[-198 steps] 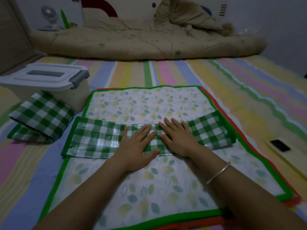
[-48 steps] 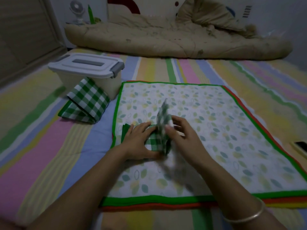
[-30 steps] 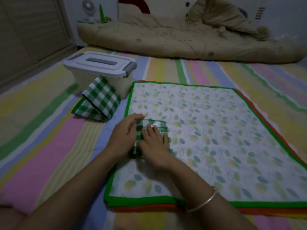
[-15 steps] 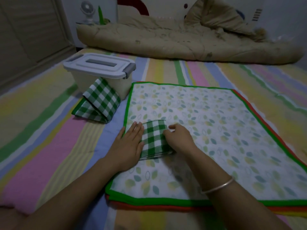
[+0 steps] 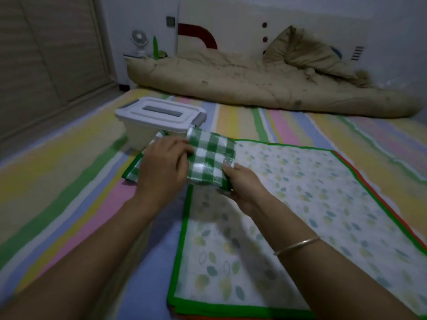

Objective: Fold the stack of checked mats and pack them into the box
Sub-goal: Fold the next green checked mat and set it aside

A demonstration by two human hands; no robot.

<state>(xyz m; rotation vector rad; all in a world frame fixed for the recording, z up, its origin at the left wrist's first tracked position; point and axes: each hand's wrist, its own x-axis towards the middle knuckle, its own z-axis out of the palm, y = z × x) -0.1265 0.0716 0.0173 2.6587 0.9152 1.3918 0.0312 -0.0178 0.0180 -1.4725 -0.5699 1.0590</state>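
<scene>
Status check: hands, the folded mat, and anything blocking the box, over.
Both hands busy: left hand and right hand grip the folded checked mat, held up near the box. Its lid is shut. At the box's foot, a second folded mat.

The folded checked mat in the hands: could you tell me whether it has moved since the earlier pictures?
Yes, the folded checked mat rose off the leaf-print mat toward the box.

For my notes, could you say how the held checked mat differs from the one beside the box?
The held mat is raised between left hand and right hand; the second mat lies by the box. The held mat shows plainly; the second mat is mostly behind the left hand. Both have green checks.
</scene>
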